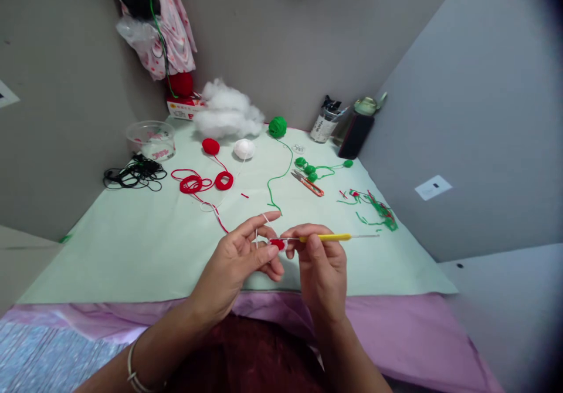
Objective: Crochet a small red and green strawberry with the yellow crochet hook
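Note:
A small red and white crocheted piece [278, 244] is pinched between the thumb and fingers of my left hand [244, 252]. White yarn loops over my left index finger, which is raised. My right hand [323, 264] grips a crochet hook by its yellow handle [329, 237]. The hook's thin metal shaft points left and meets the top of the crocheted piece. White yarn and red yarn run from the two hands' area back to a white ball [244, 149] and a red ball [210, 146].
Orange-handled snips [308, 183], green yarn pieces [311, 170] and yarn scraps [382, 211] lie at the right. Black cord [135, 173], a clear tub [151, 141] and white stuffing [226, 111] are at the left and back. A pen cup [324, 126] and dark phone [356, 135] stand back right.

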Demonstrator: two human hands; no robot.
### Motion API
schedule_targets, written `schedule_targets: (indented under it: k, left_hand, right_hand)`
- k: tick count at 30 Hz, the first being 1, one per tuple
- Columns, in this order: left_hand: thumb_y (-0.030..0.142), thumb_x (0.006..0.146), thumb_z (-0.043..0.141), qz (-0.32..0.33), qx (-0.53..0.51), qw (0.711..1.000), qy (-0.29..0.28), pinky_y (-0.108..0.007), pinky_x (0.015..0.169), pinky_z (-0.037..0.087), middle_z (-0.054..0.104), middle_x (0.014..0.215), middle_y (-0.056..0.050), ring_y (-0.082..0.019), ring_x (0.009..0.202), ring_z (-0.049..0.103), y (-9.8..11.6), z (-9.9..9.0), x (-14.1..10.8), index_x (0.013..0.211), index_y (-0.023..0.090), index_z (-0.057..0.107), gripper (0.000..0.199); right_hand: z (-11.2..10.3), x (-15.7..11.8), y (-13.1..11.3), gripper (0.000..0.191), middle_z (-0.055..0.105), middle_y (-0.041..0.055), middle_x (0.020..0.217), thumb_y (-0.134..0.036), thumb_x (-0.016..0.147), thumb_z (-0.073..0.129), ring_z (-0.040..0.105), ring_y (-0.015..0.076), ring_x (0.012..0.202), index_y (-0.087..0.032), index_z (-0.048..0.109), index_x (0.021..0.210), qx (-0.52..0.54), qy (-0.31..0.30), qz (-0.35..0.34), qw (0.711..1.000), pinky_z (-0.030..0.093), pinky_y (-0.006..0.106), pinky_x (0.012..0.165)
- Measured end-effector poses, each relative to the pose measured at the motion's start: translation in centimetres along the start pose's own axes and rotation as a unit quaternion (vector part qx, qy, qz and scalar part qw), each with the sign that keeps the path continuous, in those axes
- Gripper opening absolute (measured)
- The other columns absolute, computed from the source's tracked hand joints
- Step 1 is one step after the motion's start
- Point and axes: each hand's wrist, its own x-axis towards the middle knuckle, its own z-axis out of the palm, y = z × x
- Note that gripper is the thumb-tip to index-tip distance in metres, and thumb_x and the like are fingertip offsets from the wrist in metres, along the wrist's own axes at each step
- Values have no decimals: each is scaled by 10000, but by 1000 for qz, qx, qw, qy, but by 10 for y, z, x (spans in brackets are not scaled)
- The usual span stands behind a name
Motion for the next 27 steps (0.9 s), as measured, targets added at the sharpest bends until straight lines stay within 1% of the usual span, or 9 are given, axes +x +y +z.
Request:
schedule_targets:
  k: [5, 9, 11, 16, 19, 21, 23, 25, 27]
  left_hand:
    - [270, 877, 830, 20, 6, 1000, -11, -196, 589, 569, 650, 919, 24, -89, 642, 713, 0, -1, 0, 1233, 283, 767, 361]
    - [294, 898, 809, 27, 18, 999, -10, -187, 592, 558, 664, 889, 21, -76, 622, 692, 0, -2, 0, 1177, 282, 792, 280]
    - [302, 904, 801, 30, 24, 999, -4, -189, 594, 553, 662, 876, 20, -73, 618, 680, -1, -3, 0, 1161, 275, 794, 258]
    - [319, 901, 794, 58, 64, 996, 13, -210, 603, 548, 654, 880, 17, -86, 628, 664, -2, -6, -1, 1189, 271, 777, 293]
    - [320, 907, 783, 71, 107, 991, 33, -232, 622, 555, 658, 871, 15, -98, 626, 654, -1, -4, -2, 1198, 268, 769, 296]
    - [307, 902, 786, 77, 138, 986, 51, -245, 644, 562, 660, 864, 13, -108, 637, 656, -1, -3, -3, 1189, 264, 773, 291]
    - [291, 879, 808, 85, 156, 982, 68, -241, 645, 554, 653, 855, 14, -111, 649, 654, -1, -1, -3, 1182, 259, 775, 306]
    - [285, 839, 847, 86, 145, 983, 77, -211, 594, 516, 645, 863, 19, -89, 623, 609, -2, 0, -3, 1225, 261, 760, 397]
    - [295, 815, 873, 60, 104, 991, 66, -167, 490, 407, 645, 879, 23, -40, 544, 499, -3, -1, -2, 1314, 266, 723, 521]
  right_hand:
    - [-3, 3, -5, 216, 779, 54, 828, -415, 960, 706, 682, 167, 686, -223, 776, 893, 6, -11, 7, 1000, 556, 296, 616]
    - [-5, 3, -7, 229, 784, 41, 823, -415, 994, 661, 655, 144, 633, -228, 751, 895, 25, -28, 19, 999, 556, 292, 623]
    - [-6, 2, -7, 233, 789, 40, 831, -409, 1008, 642, 668, 149, 646, -228, 745, 902, 20, -36, 14, 999, 558, 295, 631]
    - [-9, -3, -10, 224, 800, 44, 923, -334, 1053, 570, 716, 168, 735, -246, 762, 979, -64, -45, -50, 996, 578, 326, 695]
    - [-10, -8, -14, 235, 794, 42, 966, -249, 1060, 540, 721, 176, 778, -271, 773, 1038, -151, -56, -104, 981, 584, 345, 730]
    - [-11, -10, -15, 263, 799, 40, 1003, -180, 1046, 536, 734, 187, 848, -295, 766, 1100, -212, -80, -155, 962, 593, 351, 765]
    - [-11, -12, -13, 315, 802, 51, 1040, -125, 1023, 541, 747, 204, 923, -304, 745, 1182, -279, -110, -221, 928, 609, 361, 799]
    - [-12, -13, -8, 362, 793, 76, 1078, -101, 995, 576, 751, 217, 976, -295, 722, 1263, -365, -128, -294, 874, 622, 358, 818]
    - [-13, -14, -3, 400, 774, 96, 1114, -97, 972, 619, 745, 227, 1010, -294, 712, 1306, -440, -128, -355, 815, 630, 355, 819]
